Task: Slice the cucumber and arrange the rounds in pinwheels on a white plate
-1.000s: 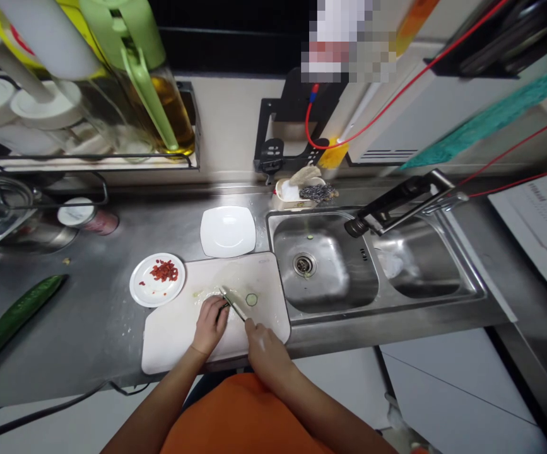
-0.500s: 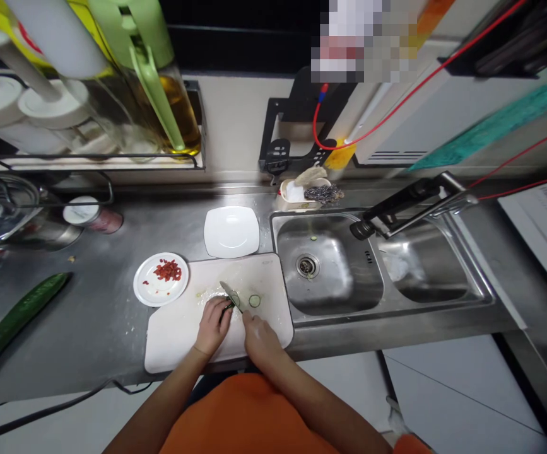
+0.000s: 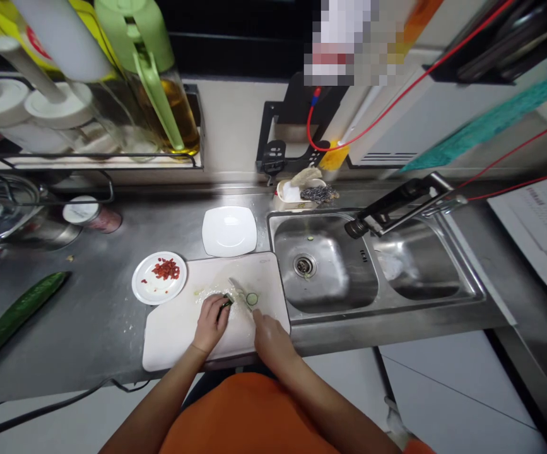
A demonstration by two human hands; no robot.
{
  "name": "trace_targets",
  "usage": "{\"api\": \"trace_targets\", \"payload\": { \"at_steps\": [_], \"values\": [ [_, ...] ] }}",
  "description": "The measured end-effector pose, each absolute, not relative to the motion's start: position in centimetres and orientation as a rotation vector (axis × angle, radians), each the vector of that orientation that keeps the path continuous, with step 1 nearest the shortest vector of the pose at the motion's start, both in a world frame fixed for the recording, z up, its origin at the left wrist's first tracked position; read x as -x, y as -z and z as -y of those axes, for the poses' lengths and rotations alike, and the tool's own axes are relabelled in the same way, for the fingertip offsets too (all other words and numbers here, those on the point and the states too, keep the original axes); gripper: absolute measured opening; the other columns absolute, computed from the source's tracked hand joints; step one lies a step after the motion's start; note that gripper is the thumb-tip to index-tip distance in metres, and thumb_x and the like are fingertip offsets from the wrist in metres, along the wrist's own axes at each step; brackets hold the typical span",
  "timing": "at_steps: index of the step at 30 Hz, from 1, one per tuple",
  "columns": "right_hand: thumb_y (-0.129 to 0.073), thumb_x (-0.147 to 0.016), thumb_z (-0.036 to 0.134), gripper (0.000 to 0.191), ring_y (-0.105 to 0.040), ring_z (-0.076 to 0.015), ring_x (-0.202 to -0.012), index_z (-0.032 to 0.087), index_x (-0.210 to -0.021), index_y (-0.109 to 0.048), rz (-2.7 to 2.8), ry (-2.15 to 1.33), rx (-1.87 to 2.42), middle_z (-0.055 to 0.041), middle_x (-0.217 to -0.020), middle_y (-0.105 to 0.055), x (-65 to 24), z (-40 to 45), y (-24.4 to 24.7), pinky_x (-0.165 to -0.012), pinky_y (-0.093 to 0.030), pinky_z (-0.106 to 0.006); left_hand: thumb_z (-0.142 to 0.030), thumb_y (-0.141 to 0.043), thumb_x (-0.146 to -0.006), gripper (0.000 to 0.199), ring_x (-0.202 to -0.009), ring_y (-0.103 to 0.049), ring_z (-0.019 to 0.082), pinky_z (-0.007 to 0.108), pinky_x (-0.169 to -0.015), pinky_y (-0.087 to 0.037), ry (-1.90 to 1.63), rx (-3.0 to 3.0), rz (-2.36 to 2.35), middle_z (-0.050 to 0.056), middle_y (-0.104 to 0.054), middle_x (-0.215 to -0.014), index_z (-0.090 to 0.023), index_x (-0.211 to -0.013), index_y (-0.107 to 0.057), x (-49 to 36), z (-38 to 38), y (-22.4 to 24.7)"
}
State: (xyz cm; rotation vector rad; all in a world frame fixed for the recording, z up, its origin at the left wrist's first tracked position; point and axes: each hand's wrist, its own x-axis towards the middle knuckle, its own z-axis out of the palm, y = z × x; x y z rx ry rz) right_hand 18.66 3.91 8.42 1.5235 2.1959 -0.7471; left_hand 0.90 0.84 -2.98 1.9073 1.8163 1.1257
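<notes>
My left hand (image 3: 212, 318) is closed over a short piece of cucumber (image 3: 226, 301), pressing it on the white cutting board (image 3: 178, 340). The cut end of the piece points right. A kitchen knife (image 3: 240, 291) is gripped by its handle in my right hand (image 3: 271, 335), its blade slanting up and left, a little to the right of the cucumber piece. Beside the blade a thin cucumber slice (image 3: 252, 299) lies flat on the board. Wet bits are scattered around my left fingertips.
A round plate with chopped red pieces (image 3: 166, 269) overlaps the board's left corner. Behind the board stands a white square plate (image 3: 229, 231). A whole cucumber (image 3: 17, 318) lies far left. The double sink (image 3: 325, 265) with its faucet (image 3: 396, 208) is right.
The knife has shifted right, away from the cucumber piece and nearer the flat slice. My right hand moved right with it. My left hand stays on the piece.
</notes>
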Motion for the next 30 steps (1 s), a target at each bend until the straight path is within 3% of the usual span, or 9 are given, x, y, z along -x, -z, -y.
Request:
{"api": "trace_targets", "payload": {
  "at_steps": [11,30],
  "values": [
    [-0.032,-0.088,0.002,0.038,-0.062,-0.0198,-0.088,0.014,-0.121,-0.048,-2.162,0.745,-1.453,-0.0109,-0.096,-0.062,-17.9,-2.5,-11.1,-0.070,-0.046,-0.024,-0.019,-0.050,-0.086,0.017,-0.101,-0.054,0.020,0.039,-0.089,-0.048,-1.106,-1.913,-1.826,0.009,-0.059,-0.101,-0.018,-0.102,-0.056,-0.9,-0.8,3.1],
    [-0.034,-0.087,0.001,0.036,-0.062,-0.0189,-0.083,0.013,-0.118,-0.049,-2.223,0.692,-1.460,-0.0112,-0.092,-0.063,-17.3,-2.1,-10.5,-0.070,-0.045,-0.022,-0.020,-0.049,-0.086,0.015,-0.101,-0.055,0.020,0.039,-0.088,-0.048,-1.092,-1.918,-1.849,0.009,-0.060,-0.101,-0.018,-0.098,-0.058,-1.0,-0.9,2.7]
  ]
}}
